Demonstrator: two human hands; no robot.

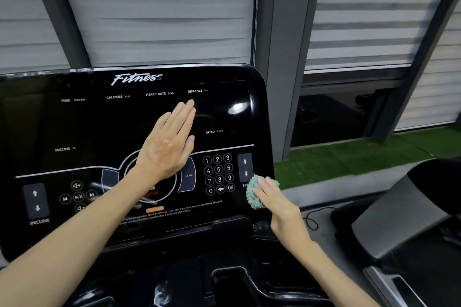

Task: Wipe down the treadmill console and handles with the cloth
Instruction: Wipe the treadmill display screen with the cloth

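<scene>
Green cloth [251, 194] bunched in right hand [279, 204] grip at console [99, 127] right edge; left hand [167, 147] flat.

The left hand [167, 147] lies flat on the middle of the console [74, 127], fingers straight and together, forearm reaching up from the lower left. The right hand [277, 202] presses a bunched cloth [252, 197] against the console's lower right corner, fingers bent over it.

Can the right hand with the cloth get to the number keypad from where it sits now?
Probably yes. The right hand holds the cloth on the console just right of the number keypad, which is uncovered. The left hand lies flat over the centre dial, clear of the keys.
</scene>
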